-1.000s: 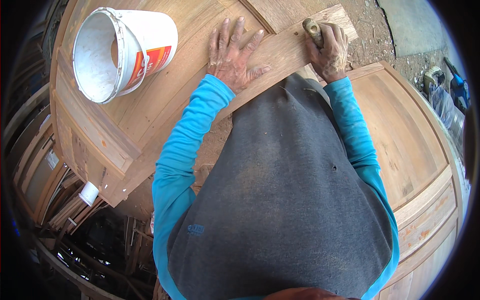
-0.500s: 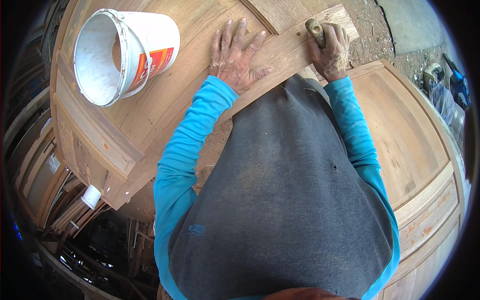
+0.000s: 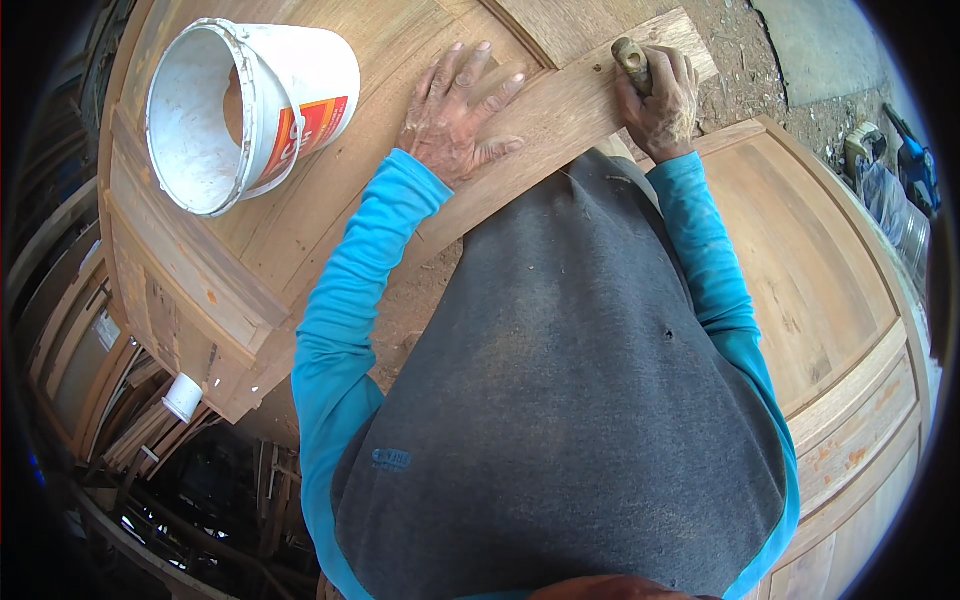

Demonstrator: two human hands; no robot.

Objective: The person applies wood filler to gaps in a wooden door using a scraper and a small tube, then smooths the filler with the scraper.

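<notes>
My left hand lies flat on the panelled wooden door, fingers spread, the thumb side over the door's edge board. My right hand is closed round the stubby, worn brown handle of a tool. The handle's round end has a hollow and faces up. Whatever is below the handle is hidden by my hand, so I cannot tell the tool's kind. It stands at the right part of the edge board, by its near edge.
A white bucket lies tipped on the door, its mouth toward the left. A small white cup is at the door's lower left corner. Another panelled door is on the right. Wood scraps are piled lower left; blue and clear items lie far right.
My left hand has slid a little left and down along the door, still flat. My right hand and the tool have stayed in place.
</notes>
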